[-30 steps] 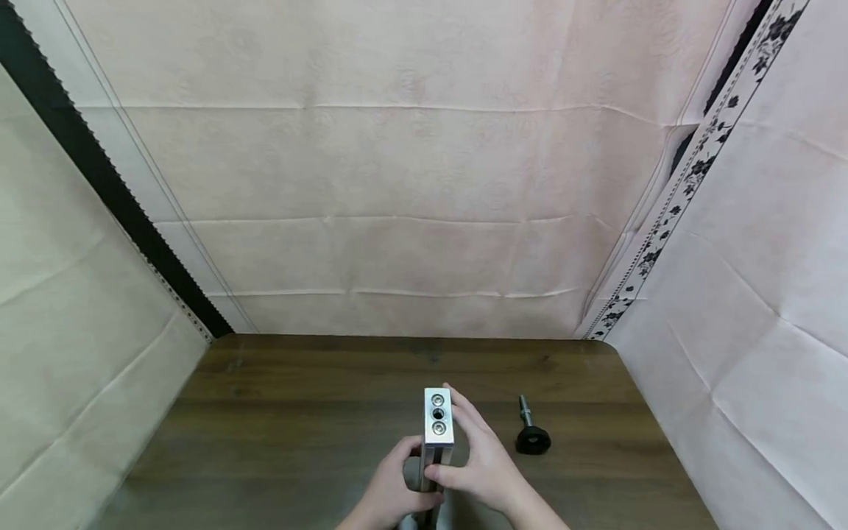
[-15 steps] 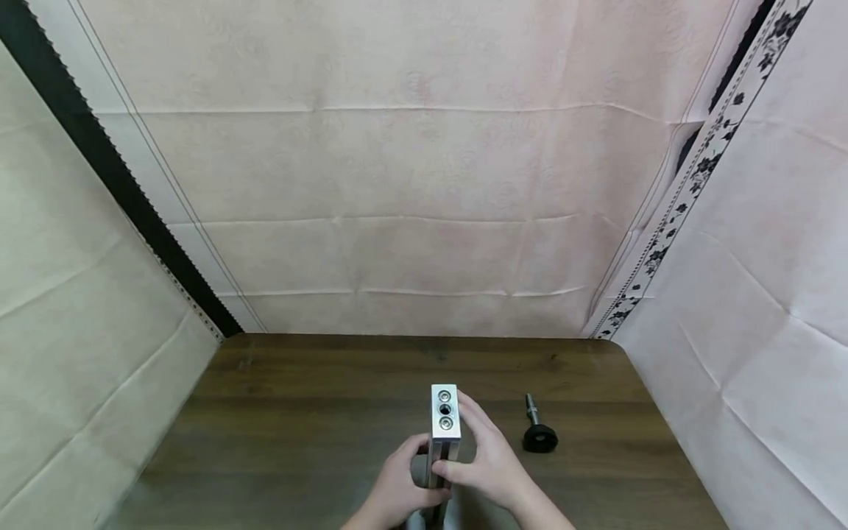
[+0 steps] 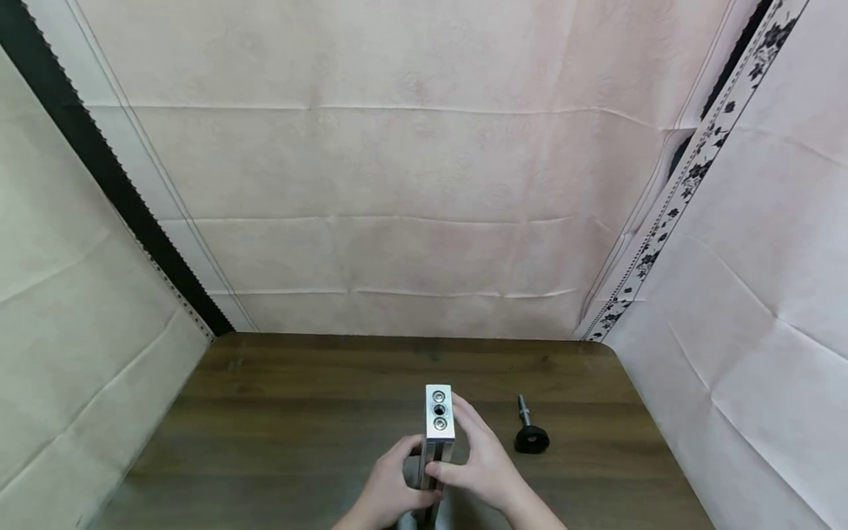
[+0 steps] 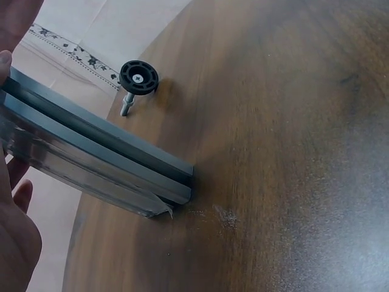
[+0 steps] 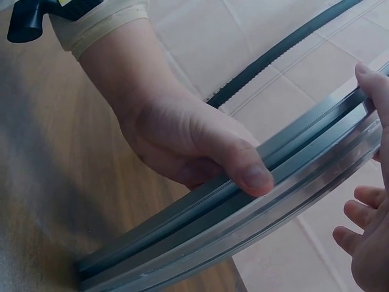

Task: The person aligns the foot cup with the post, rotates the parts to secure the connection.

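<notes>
Have a slotted metal bar [image 3: 440,433] clamped in left hand [image 3: 392,482] and right hand [image 3: 482,471], fingers and all. Also see a black-footed bolt [image 3: 531,437] nearby.

Room over left tabletop [image 3: 265,427]; obstacle right: black-footed bolt [image 3: 531,439]

Two hands [image 3: 394,482] [image 3: 482,471], one metal bar [image 3: 440,412], one black-footed bolt [image 3: 532,439], one wooden tabletop [image 3: 298,427].
</notes>
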A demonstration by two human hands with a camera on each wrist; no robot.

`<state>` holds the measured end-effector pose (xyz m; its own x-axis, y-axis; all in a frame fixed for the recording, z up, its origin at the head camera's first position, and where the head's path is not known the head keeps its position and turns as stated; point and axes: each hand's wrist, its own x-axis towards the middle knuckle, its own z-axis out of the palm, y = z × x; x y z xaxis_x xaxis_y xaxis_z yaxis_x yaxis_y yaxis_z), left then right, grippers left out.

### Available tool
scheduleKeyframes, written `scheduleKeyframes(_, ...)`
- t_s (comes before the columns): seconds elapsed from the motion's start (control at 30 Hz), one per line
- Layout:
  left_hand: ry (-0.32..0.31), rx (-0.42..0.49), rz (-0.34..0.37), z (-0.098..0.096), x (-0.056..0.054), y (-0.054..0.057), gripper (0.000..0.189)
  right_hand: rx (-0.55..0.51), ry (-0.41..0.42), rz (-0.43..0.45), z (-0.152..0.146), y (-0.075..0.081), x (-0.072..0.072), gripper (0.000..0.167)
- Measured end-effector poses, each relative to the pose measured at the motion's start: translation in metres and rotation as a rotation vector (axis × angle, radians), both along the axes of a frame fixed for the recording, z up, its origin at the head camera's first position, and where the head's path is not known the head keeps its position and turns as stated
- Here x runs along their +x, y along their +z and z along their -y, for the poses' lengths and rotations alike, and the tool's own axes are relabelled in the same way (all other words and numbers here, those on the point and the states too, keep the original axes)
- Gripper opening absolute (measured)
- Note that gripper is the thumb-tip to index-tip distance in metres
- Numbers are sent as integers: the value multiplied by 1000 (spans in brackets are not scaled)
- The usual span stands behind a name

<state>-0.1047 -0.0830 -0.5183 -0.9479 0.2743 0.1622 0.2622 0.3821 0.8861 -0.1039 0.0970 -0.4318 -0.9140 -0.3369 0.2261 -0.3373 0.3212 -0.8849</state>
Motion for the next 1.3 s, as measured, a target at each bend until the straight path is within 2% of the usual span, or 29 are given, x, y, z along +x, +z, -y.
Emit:
scheduleKeyframes(0.2,-15,2,-10,0,-1,-1,62,10,-12,20,0,-2,-1,70)
scheduleKeyframes(0.4,-31,-11,-83,1,1,-6,60,24,1,62,0,-9,0,70)
scheduleKeyframes(0.67,-66,-2,-21,3,2,-5,61,57,-9,48,-1,-14,3,71)
scheduleKeyframes(0.8,-60,-3,-19,5,1,-2,60,57,2,28,1,-13,1,71)
scheduleKeyframes(1.1,-48,-70,-7,5,-2,-3,63,94,-10,-22,1,-16,0,72)
scheduleKeyframes(1.2,-53,-67,-28,5,-3,-5,62,92,-4,-19,1,-16,0,72)
scheduleKeyframes(1.3,-51,-66,-87,6,-2,-7,60,83,12,-13,1,-16,-1,72)
